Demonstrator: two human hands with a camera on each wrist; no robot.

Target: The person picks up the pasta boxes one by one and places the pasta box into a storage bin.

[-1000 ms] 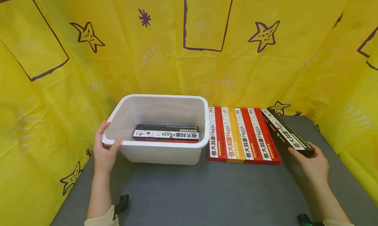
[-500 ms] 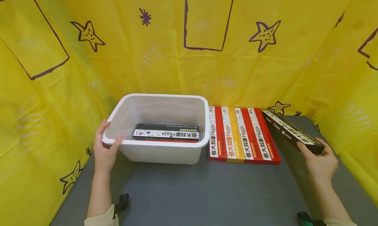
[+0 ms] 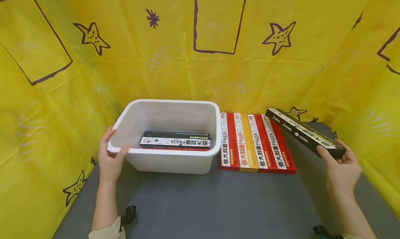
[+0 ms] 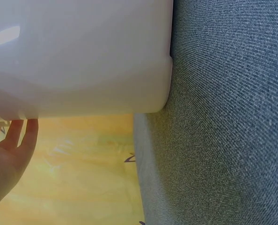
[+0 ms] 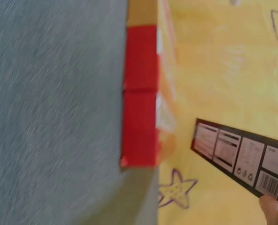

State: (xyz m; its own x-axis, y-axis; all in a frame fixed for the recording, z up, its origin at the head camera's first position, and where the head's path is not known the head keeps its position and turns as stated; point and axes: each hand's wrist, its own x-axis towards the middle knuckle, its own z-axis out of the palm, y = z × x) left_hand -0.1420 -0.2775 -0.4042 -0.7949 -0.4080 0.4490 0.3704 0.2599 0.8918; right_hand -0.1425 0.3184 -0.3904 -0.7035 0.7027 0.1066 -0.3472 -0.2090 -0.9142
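I am holding the white tub (image 3: 168,161) rim with my left hand (image 3: 110,161), thumb curled over; my right hand (image 3: 342,168) is pinching the raised black pasta box (image 3: 303,132) beside four boxed packs (image 3: 254,145).

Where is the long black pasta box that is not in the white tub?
In the head view the long black pasta box is at right, lifted off the grey table, gripped at its near end by the right hand, beside the row of red and yellow boxes.

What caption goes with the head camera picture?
Right hand lifts a black pasta box; left hand holds the white tub.
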